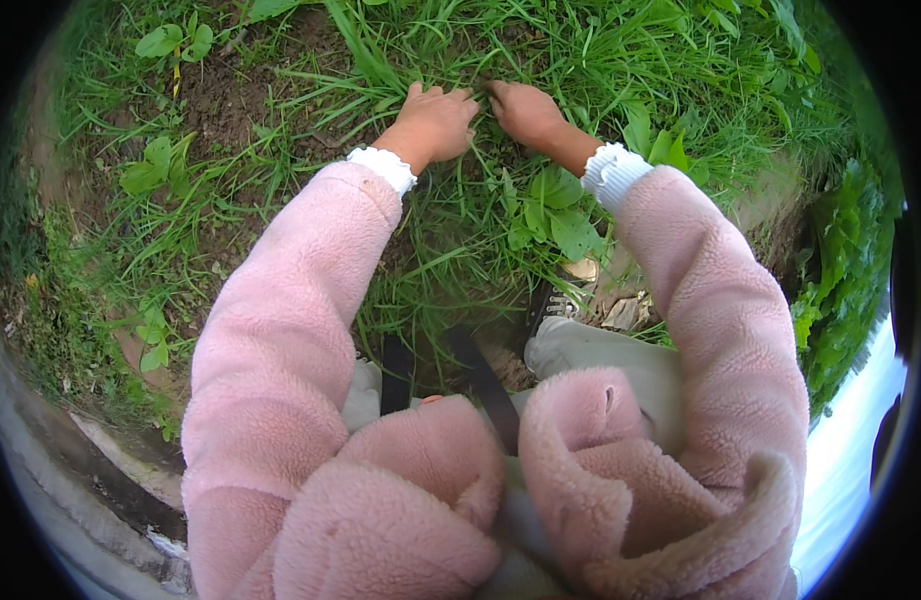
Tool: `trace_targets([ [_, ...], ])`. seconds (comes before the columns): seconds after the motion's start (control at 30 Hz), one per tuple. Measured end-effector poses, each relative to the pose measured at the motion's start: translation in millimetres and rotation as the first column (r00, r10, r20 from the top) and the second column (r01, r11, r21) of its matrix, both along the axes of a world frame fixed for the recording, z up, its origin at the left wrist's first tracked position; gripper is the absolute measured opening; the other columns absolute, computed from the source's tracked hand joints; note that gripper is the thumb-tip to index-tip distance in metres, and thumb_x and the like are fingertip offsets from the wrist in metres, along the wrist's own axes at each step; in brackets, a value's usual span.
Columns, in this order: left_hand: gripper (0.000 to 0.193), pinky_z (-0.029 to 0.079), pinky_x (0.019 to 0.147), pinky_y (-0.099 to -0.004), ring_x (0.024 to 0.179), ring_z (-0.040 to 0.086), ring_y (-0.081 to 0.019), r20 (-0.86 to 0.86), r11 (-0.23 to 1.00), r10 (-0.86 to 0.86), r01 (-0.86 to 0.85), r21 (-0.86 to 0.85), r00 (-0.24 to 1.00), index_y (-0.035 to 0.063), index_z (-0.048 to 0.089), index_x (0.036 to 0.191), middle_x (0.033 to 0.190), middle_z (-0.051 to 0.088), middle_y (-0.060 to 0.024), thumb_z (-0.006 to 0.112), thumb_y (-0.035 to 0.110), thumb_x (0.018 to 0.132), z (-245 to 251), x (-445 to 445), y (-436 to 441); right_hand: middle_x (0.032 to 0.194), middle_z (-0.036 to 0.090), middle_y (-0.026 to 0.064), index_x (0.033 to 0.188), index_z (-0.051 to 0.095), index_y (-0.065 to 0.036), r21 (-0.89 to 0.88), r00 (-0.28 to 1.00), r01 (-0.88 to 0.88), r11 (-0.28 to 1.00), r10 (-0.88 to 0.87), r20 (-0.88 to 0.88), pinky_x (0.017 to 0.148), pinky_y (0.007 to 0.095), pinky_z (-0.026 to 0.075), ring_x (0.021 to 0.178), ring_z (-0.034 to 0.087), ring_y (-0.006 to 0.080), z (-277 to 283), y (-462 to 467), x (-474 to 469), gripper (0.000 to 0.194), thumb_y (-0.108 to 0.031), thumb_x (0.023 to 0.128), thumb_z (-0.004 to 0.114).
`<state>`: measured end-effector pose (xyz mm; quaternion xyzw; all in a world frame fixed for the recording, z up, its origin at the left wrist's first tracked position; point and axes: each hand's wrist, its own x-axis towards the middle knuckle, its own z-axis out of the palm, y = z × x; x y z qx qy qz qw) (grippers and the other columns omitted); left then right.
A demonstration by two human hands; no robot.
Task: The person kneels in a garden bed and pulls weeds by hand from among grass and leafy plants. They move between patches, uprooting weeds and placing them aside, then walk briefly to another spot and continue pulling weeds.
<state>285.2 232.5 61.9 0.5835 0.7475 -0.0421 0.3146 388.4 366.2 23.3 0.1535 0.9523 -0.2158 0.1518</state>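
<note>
Low in the green grass (423, 41), my left hand (438, 124) reaches down with its back towards me and its fingers partly spread. Grass blades pass around its fingertips, and its palm is hidden. Just to the right, my right hand (526, 112) has its fingers bent down into the same growth. Its fingertips look dark and soiled. A small gap separates the two hands. Whether either hand grips any blades cannot be seen. A broad-leaved plant (554, 206) grows below my right hand, close to my white cuff (616, 174).
Bare brown soil (232, 97) shows left of my hands, with young broad-leaved seedlings (157, 165) among the grass. My dark laced shoe (554, 304) stands beside dry leaves or stones (625, 311). A concrete-like edge (127, 457) curves along the lower left. Dense foliage (854, 262) lines the right.
</note>
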Motion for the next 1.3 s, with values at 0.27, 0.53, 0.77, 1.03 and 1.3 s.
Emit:
trace_targets([
  [0.27, 0.049, 0.033, 0.095, -0.0472, 0.115, 0.047, -0.0328, -0.006, 0.992, 0.086, -0.086, -0.092, 0.996, 0.0094, 0.046, 0.123, 0.138, 0.029, -0.0231, 0.055, 0.032, 0.082, -8, -11, 18, 0.089, 0.064, 0.0174, 0.108, 0.049, -0.002, 0.228, 0.965, -0.117, 0.967, 0.057, 0.256, 0.069, 0.0417, 0.050, 0.082, 0.063, 0.0331, 12, 5, -45, 0.027, -0.011, 0.083, 0.047],
  [0.53, 0.050, 0.032, 0.094, -0.0481, 0.113, 0.048, -0.0333, -0.016, 0.986, 0.093, -0.094, -0.140, 0.996, 0.0158, 0.046, 0.125, 0.139, 0.026, -0.0252, 0.056, 0.035, 0.080, -9, -4, 6, 0.092, 0.065, 0.0142, 0.091, 0.064, -0.006, 0.282, 0.931, -0.155, 0.947, 0.044, 0.364, 0.068, 0.0376, 0.052, 0.084, 0.065, 0.0280, 1, 19, -49, 0.020, -0.016, 0.081, 0.050],
  [0.77, 0.051, 0.032, 0.095, -0.0481, 0.113, 0.048, -0.0336, -0.012, 0.986, 0.113, -0.114, -0.119, 0.993, 0.0154, 0.046, 0.126, 0.140, 0.025, -0.0238, 0.057, 0.034, 0.080, -11, -2, 2, 0.087, 0.065, 0.0132, 0.088, 0.064, -0.008, 0.267, 0.962, -0.134, 0.954, 0.061, 0.264, 0.068, 0.0402, 0.051, 0.081, 0.063, 0.0299, -16, 26, -37, 0.023, -0.025, 0.083, 0.049],
  [1.03, 0.046, 0.032, 0.094, -0.0471, 0.111, 0.050, -0.0331, 0.013, 0.988, 0.140, -0.139, -0.071, 0.990, 0.0115, 0.048, 0.121, 0.140, 0.026, -0.0233, 0.055, 0.029, 0.079, -14, -3, -4, 0.088, 0.064, 0.0147, 0.091, 0.063, -0.006, 0.188, 0.967, 0.049, 0.981, -0.093, 0.237, 0.073, 0.0425, 0.048, 0.084, 0.060, 0.0325, -11, 23, -31, 0.032, -0.033, 0.085, 0.047],
  [1.3, 0.050, 0.035, 0.090, -0.0455, 0.109, 0.051, -0.0332, 0.013, 0.991, 0.109, -0.108, -0.080, 0.994, 0.0116, 0.046, 0.123, 0.141, 0.024, -0.0220, 0.057, 0.033, 0.079, -15, -3, -4, 0.095, 0.064, 0.0155, 0.092, 0.065, -0.005, 0.173, 0.950, 0.114, 0.978, -0.158, 0.268, 0.077, 0.0407, 0.049, 0.088, 0.061, 0.0324, 0, 25, -35, 0.032, -0.030, 0.083, 0.047],
])
